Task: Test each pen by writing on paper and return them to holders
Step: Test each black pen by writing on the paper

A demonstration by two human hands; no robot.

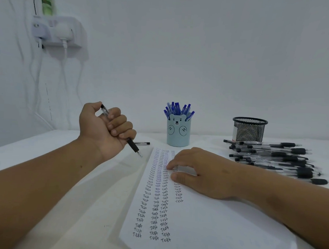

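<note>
At the left, a clear-barrelled black-grip pen (121,130) is clenched in the fist of the left hand (104,128), thumb on its clicker, tip pointing down just off the edge of the white sheet of paper (202,221). Held this way, writing could be clumsy, and the tip may be pushed back in by the thumb. Behind it 1 loose black pen (142,143) lies on the white table (61,185). The pale blue bear-faced holder (178,133) is crowded with blue pens (177,109). The right hand (201,174) is spread flat on the paper, covering fresh "Test" lines that may be smeared. The black mesh holder (249,129) appears empty; the pile of black pens (276,160) beside it could be rolled off.
</note>
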